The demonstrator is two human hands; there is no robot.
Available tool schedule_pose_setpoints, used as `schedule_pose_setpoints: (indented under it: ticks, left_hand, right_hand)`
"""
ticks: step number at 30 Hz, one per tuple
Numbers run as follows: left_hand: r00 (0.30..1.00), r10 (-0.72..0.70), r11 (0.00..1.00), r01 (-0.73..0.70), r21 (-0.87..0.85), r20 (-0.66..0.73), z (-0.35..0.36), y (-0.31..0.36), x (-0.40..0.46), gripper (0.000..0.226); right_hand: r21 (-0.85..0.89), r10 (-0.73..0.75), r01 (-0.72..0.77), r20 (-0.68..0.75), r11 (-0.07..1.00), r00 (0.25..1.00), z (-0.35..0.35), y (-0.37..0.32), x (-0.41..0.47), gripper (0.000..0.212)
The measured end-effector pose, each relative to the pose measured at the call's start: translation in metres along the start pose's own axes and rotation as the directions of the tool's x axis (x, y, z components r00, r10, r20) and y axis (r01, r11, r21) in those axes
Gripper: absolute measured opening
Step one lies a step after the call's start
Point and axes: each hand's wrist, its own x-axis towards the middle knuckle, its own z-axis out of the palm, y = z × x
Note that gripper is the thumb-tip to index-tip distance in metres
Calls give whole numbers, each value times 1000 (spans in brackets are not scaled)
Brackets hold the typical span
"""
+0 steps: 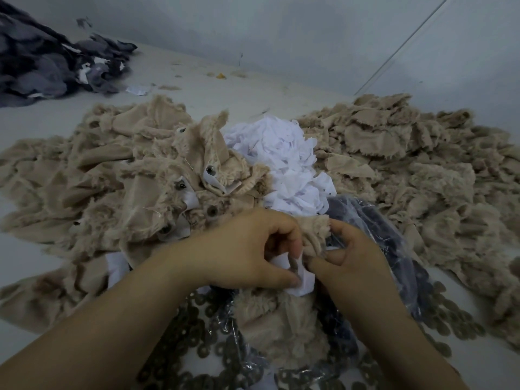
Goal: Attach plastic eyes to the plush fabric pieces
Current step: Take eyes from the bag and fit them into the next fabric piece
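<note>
Step in hand: fixing an eye into one beige plush piece, held at the frame's centre, about 6 o'clock from the white scrap heap; a judgement, since the eye itself is hidden between the fingers.
Left grip: the left hand is curled tight, thumb and fingers pinching the plush piece and a white backing patch.
Right grip: the right hand is curled narrow, pinching the same piece from 3 o'clock.
Finished pile: pieces with eyes already showing lie at 11 o'clock.
Unworked pile: plain pieces at 2 o'clock.
Washers: dark rings spread at 6 o'clock on the bench.
Next move: likely pressing a washer onto the eye's post, needing firm, square pressure.
</note>
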Motion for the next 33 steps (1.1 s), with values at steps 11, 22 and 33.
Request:
schedule_pose_setpoints:
  ticks: [11,22,33]
  left_hand:
    - [945,-152,969,85,-232,-288,8,-18,4,11]
    - [883,-253,937,121,-328,-396,24,-20,14,20]
    - [866,-332,866,122,-485,-375,-2,-27,0,13]
  right_hand:
    - [61,-39,39,9,997,999,-2,-2,-4,71]
    - [44,-251,249,61,968,966,1,-13,-12,38]
    - [19,-113,114,-62,993,992,-1,-5,-4,33]
